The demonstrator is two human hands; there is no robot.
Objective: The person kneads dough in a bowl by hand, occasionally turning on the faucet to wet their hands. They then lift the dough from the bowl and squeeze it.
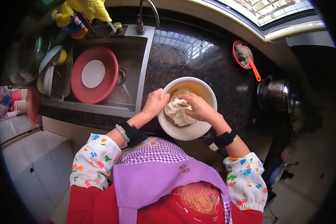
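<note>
A white bowl (190, 133) stands near the front edge of the dark counter, with a rough, pale lump of dough (178, 112) inside it. At the bowl's left side, my left hand (155, 103) grips the rim, its thumb over the edge and the other fingers partly hidden. My right hand (200, 107) reaches in from the right. Its fingers are bent and closed on the upper part of the dough, with the fingertips partly out of sight.
Left of the counter, a sink (128, 95) holds a red basin (114, 76) with a white plate (93, 74) in it. A red strainer (255, 71) lies at the back right, near a metal pot (274, 95). A faucet (141, 28) rises behind the sink.
</note>
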